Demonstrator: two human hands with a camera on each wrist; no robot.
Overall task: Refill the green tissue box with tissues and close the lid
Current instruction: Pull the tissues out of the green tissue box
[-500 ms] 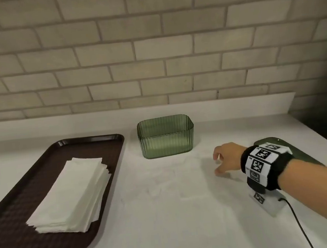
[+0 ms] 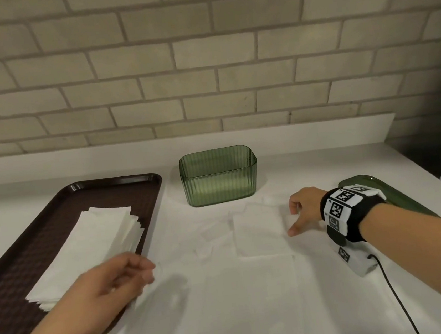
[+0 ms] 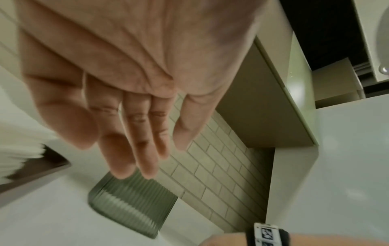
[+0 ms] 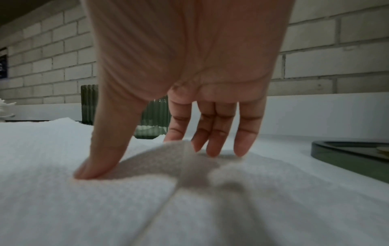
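Since the earlier frame, the left hand [image 2: 104, 287] is brought into the head view, over the near right edge of the brown tray [image 2: 20, 274]; its fingers are loosely bent and nothing is held. The right hand [image 2: 302, 211] is now seen on a white tissue sheet [image 2: 259, 231] spread on the counter [image 2: 258, 313], with the thumb pressed down. It is judged that refilling is only beginning: the green tissue box [image 2: 219, 176] stands open and empty near the back edge, the tissue stack [image 2: 85, 248] lies on the tray, and the green lid [image 2: 399, 198] lies by the right edge.

From the left wrist, the fingers [image 3: 134, 141] are seen almost straight, close together, holding nothing; the box [image 3: 132, 206] is blurred below.

From the right wrist, the thumb [image 4: 99, 161] is pressed on the sheet [image 4: 189, 199] and the fingers [image 4: 214, 133] are spread, their tips at a raised fold.

A brick wall [image 2: 203, 72] is seen behind the white counter.
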